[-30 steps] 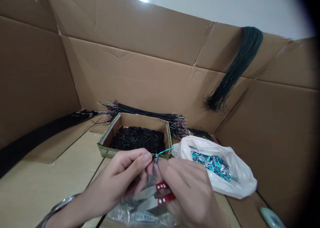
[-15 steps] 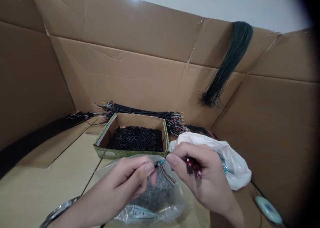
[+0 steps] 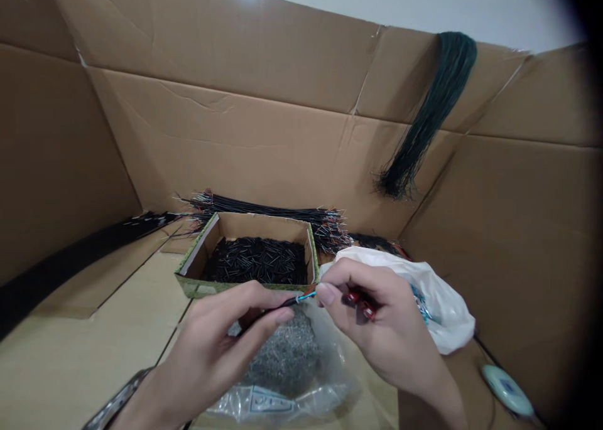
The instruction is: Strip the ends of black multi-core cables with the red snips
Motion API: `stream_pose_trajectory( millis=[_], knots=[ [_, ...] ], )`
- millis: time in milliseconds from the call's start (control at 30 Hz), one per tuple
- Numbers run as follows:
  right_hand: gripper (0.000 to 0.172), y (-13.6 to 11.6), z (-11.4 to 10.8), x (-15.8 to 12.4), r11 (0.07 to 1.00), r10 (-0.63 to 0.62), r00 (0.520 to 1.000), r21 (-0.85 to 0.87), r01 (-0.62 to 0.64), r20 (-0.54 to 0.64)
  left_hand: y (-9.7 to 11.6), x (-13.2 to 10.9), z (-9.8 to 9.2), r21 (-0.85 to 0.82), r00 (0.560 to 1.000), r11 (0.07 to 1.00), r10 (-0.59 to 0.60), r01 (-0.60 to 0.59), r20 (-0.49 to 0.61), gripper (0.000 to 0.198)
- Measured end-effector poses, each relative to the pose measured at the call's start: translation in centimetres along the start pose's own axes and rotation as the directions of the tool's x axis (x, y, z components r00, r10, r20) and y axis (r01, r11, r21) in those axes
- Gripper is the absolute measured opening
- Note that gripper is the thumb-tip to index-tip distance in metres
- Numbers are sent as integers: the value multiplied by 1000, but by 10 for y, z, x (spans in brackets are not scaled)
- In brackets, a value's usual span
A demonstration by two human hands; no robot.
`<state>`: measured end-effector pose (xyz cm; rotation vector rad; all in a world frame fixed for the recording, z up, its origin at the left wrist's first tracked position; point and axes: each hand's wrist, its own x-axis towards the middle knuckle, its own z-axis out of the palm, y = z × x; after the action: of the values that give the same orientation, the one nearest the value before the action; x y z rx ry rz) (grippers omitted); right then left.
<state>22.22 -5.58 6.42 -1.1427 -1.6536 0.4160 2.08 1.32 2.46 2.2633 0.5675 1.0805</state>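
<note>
While the left hand (image 3: pixel 219 339) keeps a black cable (image 3: pixel 287 303) at its fingertips, its thumb lying just under the cable, the right hand (image 3: pixel 384 320) now pinches the tips of the coloured wires (image 3: pixel 307 294) coming out of that cable's end. How hard the left fingers press cannot be told. The stripped end sits in the short gap between the two hands, with blue and orange-brown showing.

Half a second ago several wires fanned down below the hands and only the blue one ran to the right fingertips; now no fan hangs there — the wires run nearly in line with the cable, though the right fingers may hide some. That suggests the strands are being drawn together rather than handled singly. The red-handled tool (image 3: pixel 360 306), whose blades pointed between the hands a second ago, is tucked in the right palm, leaving thumb and forefinger to grip.

Below and between the hands lies a clear bag (image 3: pixel 339 389) of grey bits (image 3: pixel 294 361); a green-sided box (image 3: pixel 198 287) stands beyond the left hand, and a white bag (image 3: pixel 455 320) behind the right.
</note>
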Motion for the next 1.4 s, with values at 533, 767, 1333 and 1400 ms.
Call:
stream_pose_trajectory(
  millis=[533, 767, 1333, 1400],
  knots=[
    [17, 12, 1, 6, 999, -37, 999, -38, 37, 23, 1, 5, 2, -460, 830, 700, -376, 546, 412, 38],
    [12, 13, 6, 9, 1000, 2, 1000, 17, -2, -4, 5, 8, -1, -265, 928, 892, -327, 366, 181, 32],
    [20, 14, 11, 7, 986, 106, 992, 119, -114, 71, 7, 5, -2, 44, 992, 992, -122, 120, 37, 12],
    [17, 15, 12, 8, 982, 114, 991, 141, -123, 72, 7, 5, -2, -3, 988, 989, -149, 149, 50, 15]
  ],
)
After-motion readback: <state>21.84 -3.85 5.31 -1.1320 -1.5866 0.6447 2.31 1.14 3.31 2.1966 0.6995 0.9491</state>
